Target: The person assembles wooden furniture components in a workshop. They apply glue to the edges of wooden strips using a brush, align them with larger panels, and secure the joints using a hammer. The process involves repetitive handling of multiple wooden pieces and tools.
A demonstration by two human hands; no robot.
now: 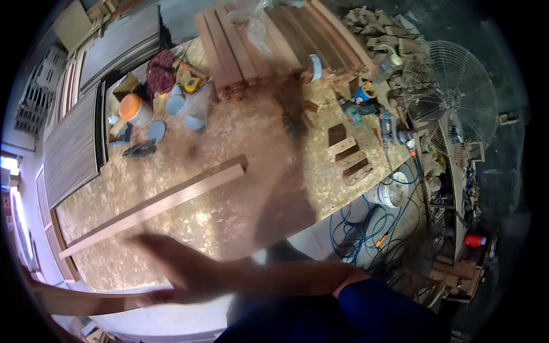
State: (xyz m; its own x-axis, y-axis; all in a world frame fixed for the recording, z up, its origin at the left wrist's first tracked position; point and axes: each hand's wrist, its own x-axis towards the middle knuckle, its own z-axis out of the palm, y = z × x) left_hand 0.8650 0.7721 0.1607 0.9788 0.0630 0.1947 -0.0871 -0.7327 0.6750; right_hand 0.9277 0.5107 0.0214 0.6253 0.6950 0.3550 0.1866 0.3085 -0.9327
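My right hand (194, 274), blurred, reaches leftward from a blue sleeve above the table's near edge. Its thumb stands apart, while the other fingers are smeared. They meet a long brown shape (97, 304) coming from the lower left edge; whether this is a wood strip or my left forearm I cannot tell. No fingers of my left hand can be made out. Just beyond the right hand, a long squared wood strip (154, 210) lies slantwise on the stained worktable (229, 220), apart from the hand.
Stacked wood strips (229, 46) occupy the far side. An orange-lidded tub (135, 110), a yellow tape measure (192, 84) and drilled wood blocks (350, 157) lie on the table. Power tools (388, 126) line its right edge, near a white bucket (390, 191), blue hose (357, 234) and large fan (450, 97).
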